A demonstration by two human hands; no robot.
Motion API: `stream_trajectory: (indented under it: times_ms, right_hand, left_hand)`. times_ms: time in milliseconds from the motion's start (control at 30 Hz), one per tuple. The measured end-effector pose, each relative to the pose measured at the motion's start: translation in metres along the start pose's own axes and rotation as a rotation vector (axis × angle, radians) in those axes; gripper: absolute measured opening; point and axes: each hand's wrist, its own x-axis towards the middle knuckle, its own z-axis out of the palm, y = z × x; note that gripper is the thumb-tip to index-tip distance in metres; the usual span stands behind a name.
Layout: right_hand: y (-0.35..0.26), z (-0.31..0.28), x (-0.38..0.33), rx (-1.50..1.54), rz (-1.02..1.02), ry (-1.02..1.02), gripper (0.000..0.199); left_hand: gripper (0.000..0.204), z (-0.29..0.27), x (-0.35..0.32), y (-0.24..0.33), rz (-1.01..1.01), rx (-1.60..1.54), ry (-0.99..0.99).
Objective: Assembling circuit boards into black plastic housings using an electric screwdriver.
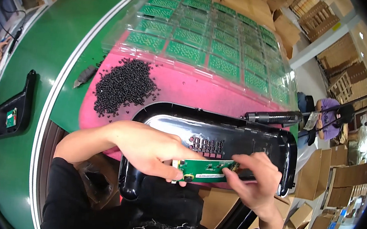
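A small green circuit board [207,169] is pinched at its left end by my left hand [149,148] and at its right end by my right hand [255,176]. The board lies over the near edge of a glossy black plastic housing [234,137] that has a block of small square slots in its middle. The housing rests on a pink mat [194,93]. Both hands overlap the housing's near rim.
A heap of small black screws [124,86] lies on the pink mat. A clear tray of several green boards [208,37] stands behind. An electric screwdriver [271,118] hangs at right. Another black housing [14,107] sits on the green conveyor [43,52]. Cardboard boxes [336,182] and a seated person [327,117] are at right.
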Motion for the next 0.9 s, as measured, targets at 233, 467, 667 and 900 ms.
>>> stream_trajectory:
  times_ms: [233, 467, 667, 900]
  right_hand:
    - [0.007, 0.005, -0.034, 0.41, 0.354, -0.121, 0.016]
    - [0.031, 0.007, -0.04, 0.677, 0.722, -0.07, 0.018]
    - [0.051, 0.007, -0.03, 0.794, 0.642, -0.213, 0.051]
    - [0.068, 0.018, -0.013, 0.321, 0.333, -0.239, 0.06]
  left_hand:
    - [0.043, -0.004, 0.0, -0.005, -0.042, 0.219, 0.028]
    - [0.065, -0.01, 0.004, -0.01, -0.017, 0.457, 0.492]
    - [0.065, -0.008, 0.007, -0.013, -0.105, 0.51, 0.537]
    - [0.06, -0.005, 0.01, -0.018, -0.23, 0.675, 0.609]
